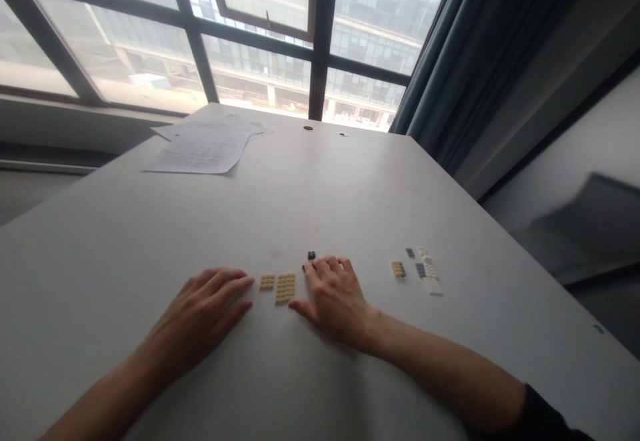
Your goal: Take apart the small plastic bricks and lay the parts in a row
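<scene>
My left hand [213,304] rests on the white table with its fingers stretched out and nothing in them. Just beyond its fingertips lies a small tan studded building plate [267,282]. A larger tan studded plate [285,288] lies beside that one, between my two hands. My right hand [335,297] lies palm down to the right of the larger plate, thumb apart from the fingers and its tip close to the plate's lower edge. A small black brick [311,255] sits past its fingertips. Another dark piece [303,268] is partly covered by the index finger.
Toward the right of the table lie a tan and blue-grey piece [399,269], grey pieces [420,269] and white pieces [433,285]. Printed papers [200,147] are spread at the far left. Windows and a dark curtain [460,61] stand behind the table's far edge.
</scene>
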A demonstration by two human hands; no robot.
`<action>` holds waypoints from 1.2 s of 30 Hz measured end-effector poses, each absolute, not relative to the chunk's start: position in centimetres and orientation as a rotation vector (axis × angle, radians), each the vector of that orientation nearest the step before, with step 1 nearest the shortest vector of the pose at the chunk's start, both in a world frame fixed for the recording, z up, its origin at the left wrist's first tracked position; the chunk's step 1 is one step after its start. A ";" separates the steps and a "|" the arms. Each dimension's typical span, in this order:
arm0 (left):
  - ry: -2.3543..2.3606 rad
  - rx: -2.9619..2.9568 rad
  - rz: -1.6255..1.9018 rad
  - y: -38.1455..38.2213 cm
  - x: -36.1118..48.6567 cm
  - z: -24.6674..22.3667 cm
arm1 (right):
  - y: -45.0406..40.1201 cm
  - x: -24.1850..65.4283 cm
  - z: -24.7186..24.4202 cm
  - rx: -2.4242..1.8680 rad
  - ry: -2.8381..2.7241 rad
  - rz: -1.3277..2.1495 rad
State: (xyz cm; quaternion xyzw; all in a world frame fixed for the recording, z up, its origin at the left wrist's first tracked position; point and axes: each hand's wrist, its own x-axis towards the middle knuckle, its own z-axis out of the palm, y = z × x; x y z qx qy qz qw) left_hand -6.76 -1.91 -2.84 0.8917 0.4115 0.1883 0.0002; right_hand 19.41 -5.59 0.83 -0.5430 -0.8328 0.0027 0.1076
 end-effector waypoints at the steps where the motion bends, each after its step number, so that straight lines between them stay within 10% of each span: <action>1: 1.288 2.804 0.591 -1.9 -6.8 -2.9 | -5.6 19.2 0.7 -1.600 -2.456 0.001; 36: 1.284 2.804 0.571 -1.4 -7.4 -3.8 | -5.7 34.1 1.0 -1.877 -2.101 -0.191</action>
